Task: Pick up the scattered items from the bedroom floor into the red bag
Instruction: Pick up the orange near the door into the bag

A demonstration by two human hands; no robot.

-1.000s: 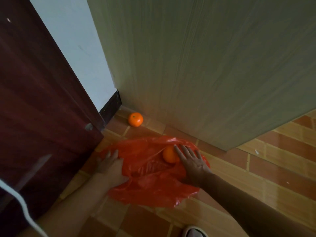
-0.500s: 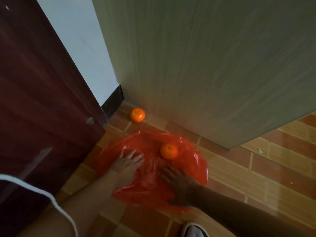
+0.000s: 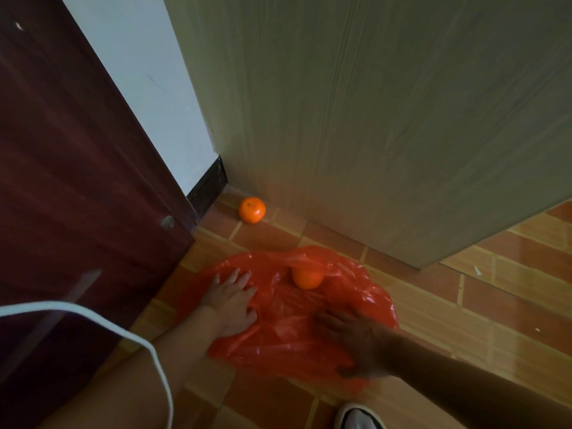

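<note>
We see the red bag (image 3: 288, 323) lying flat and crumpled on the tiled floor (image 3: 464, 308). It sits near a corner, between a dark red door (image 3: 62, 181) and a pale wooden panel (image 3: 371, 119).

Our left hand (image 3: 230, 300) lies on the left part of the bag. Its grip is open, with the fingers spread out and pressing on the plastic. It holds nothing.

Our right hand (image 3: 356, 342) rests on the lower right part of the bag. It looks dark and blurry. Its fingers seem to lie flat on the plastic, but we cannot tell if its grip is closed on a fold of the bag or not.

One orange (image 3: 307, 276) sits at the top part of the bag, and a fold of red plastic covers its upper edge. We cannot tell if it is inside the bag or just on it.

A second orange (image 3: 252, 209) sits on the floor in the corner, close to the wooden panel and apart from the bag.

A white cord (image 3: 93, 314) hangs across the lower left. A white shoe tip (image 3: 359, 418) shows at the bottom.
</note>
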